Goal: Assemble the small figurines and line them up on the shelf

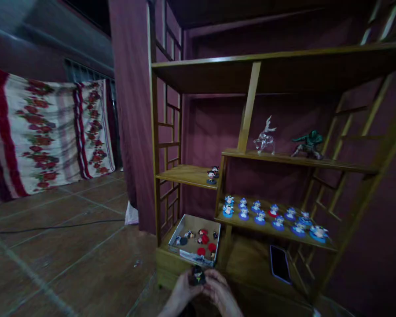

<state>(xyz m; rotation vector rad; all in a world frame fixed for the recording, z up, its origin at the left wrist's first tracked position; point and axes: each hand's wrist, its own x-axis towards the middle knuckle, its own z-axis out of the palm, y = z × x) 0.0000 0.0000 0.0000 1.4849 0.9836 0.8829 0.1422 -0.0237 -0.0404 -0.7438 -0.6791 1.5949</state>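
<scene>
Between my two hands is a small dark-haired figurine [198, 274] on a dark base, just in front of the shelf's lower edge. My left hand [182, 288] grips it from the left, and my right hand [216, 288] has its fingers closed at its right side. Right behind them sits an open cardboard box [175, 249] with several small figurines and red and dark round bases inside. Two similar dark-haired figurines, the front one [211, 177] on a dark base, stand on the small left shelf [181, 175].
Several blue-and-white figurines [260, 217] stand in two rows on the middle-right shelf. Above them are a clear glass figure [264, 140] and a dark green statue [309, 144]. A phone [280, 264] lies on the bottom shelf. A cable [59, 226] crosses the tiled floor at left.
</scene>
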